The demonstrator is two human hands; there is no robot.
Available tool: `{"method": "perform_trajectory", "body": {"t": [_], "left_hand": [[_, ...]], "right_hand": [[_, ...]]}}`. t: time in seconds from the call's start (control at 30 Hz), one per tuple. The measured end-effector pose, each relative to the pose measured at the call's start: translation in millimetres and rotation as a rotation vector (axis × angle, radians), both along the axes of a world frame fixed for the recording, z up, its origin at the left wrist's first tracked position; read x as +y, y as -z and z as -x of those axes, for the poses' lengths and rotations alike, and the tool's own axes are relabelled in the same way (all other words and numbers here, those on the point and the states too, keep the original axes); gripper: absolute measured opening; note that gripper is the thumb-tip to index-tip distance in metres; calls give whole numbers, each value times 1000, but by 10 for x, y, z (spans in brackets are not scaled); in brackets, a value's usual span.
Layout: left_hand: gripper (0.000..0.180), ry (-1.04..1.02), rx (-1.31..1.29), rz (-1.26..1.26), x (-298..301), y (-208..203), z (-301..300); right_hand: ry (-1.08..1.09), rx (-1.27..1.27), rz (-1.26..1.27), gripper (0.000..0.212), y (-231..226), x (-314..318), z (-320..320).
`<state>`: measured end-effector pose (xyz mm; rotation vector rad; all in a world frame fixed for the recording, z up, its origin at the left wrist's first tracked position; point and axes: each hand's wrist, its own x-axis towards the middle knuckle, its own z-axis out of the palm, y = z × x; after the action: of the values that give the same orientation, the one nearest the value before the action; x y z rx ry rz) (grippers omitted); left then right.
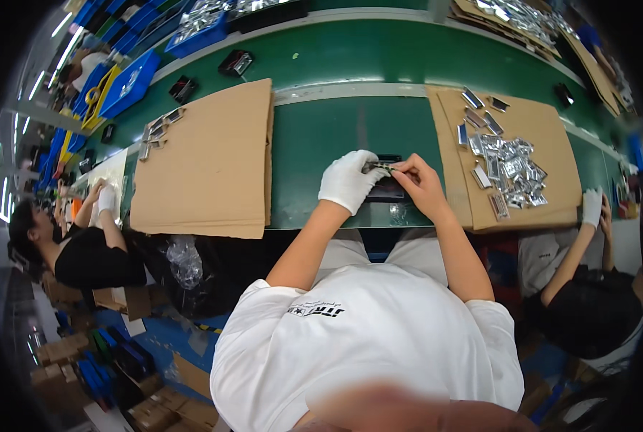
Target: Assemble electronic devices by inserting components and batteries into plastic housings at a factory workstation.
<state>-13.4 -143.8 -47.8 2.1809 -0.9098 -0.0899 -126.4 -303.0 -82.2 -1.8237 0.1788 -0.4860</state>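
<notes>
My left hand (345, 181), in a white glove, pinches one end of a small dark strip-like part (384, 167) with bright spots along it. The bare fingers of my right hand (423, 189) close on its other end. What exactly the part is, I cannot make out. Just beneath both hands a black rectangular object (386, 193) lies at the front edge of the green table (314, 137). On the cardboard sheet (563, 158) to my right is a heap of shiny silver metal pieces (512, 169), with several more scattered around it.
Another cardboard sheet (206, 165) lies on my left, with a few metal pieces (159, 129) at its far left corner. Black small boxes (235, 63) and blue bins (130, 83) stand farther back. People work on both sides, one with a gloved hand (592, 207) at right.
</notes>
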Motion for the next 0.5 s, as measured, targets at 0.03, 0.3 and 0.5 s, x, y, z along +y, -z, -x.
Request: {"method": "perform_trajectory", "body": {"t": [0.03, 0.3, 0.5], "left_hand": [[19, -10, 12, -10, 21, -71, 12], [23, 191, 118, -326, 764, -963, -343], [35, -828, -182, -953, 2403, -373, -3262]], "right_hand": [[6, 52, -30, 6, -32, 8, 11], [133, 11, 350, 6, 49, 70, 32], [50, 54, -24, 5, -88, 170, -14]]}}
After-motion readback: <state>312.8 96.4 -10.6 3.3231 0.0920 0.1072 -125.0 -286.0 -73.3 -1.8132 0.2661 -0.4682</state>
